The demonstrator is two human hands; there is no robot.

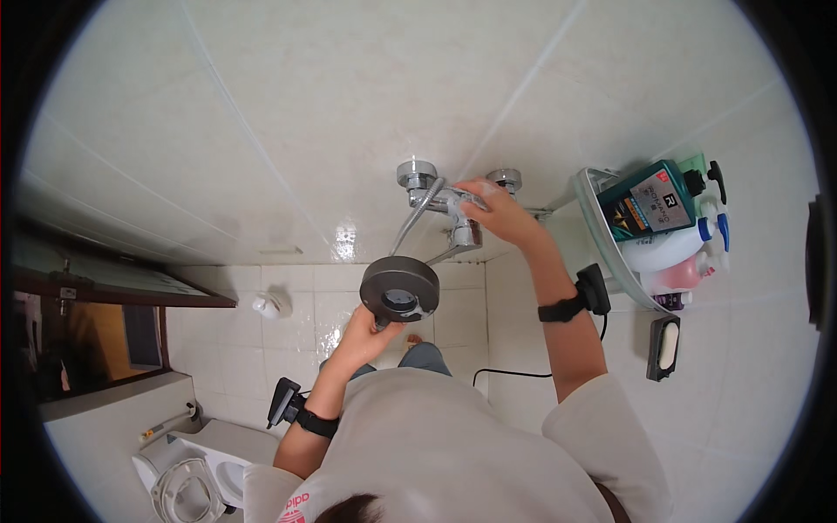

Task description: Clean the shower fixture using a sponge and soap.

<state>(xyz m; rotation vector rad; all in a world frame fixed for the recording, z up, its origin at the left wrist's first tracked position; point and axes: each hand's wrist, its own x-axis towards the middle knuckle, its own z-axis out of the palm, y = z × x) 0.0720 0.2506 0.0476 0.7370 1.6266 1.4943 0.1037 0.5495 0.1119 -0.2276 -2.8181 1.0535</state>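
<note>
My left hand (364, 337) grips the handle of a dark grey round shower head (399, 287), held out in front of my body. A chrome shower hose (416, 219) runs near it, up to the wall-mounted chrome mixer tap (465, 234). With fingers bent, my right hand (500, 212) holds the upper body of the tap near its right wall flange (504, 176). Whitish foam lies on these fingers and on the tap. Whether something small is between fingers and tap is hidden. The tap's lever points down and left, partly behind the shower head.
A corner shelf (605, 242) at right carries several bottles, including a dark green pump bottle (647, 199). Below it, a soap dish (654, 372) holds a soap bar (668, 346). A white bottle (268, 304) stands on the wet tiled floor (288, 337). A toilet (222, 444) is at lower left.
</note>
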